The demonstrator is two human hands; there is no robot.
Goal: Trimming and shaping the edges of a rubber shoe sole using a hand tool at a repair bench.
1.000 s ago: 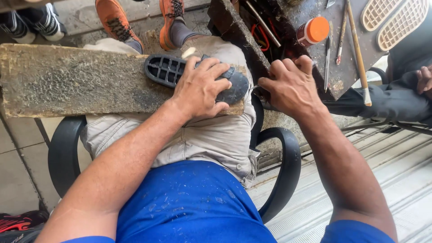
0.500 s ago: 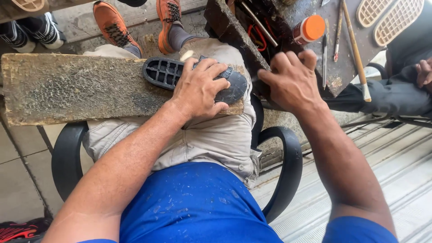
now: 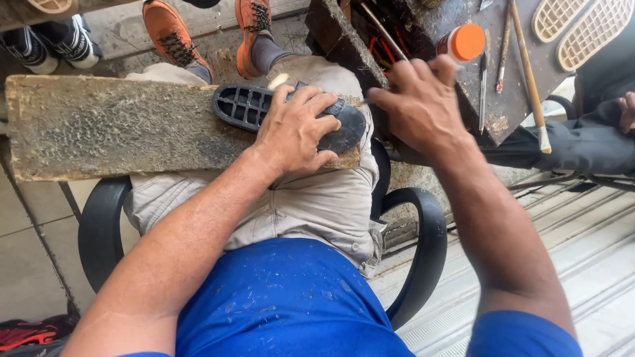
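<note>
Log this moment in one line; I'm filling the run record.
left hand: pressing black shoe sole on wooden board | right hand: at cluttered workbench, grip unclear

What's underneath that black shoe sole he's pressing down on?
The black shoe sole lies on a rough wooden board across the lap. The left hand covers the sole's middle, so the board there is hidden.
</note>
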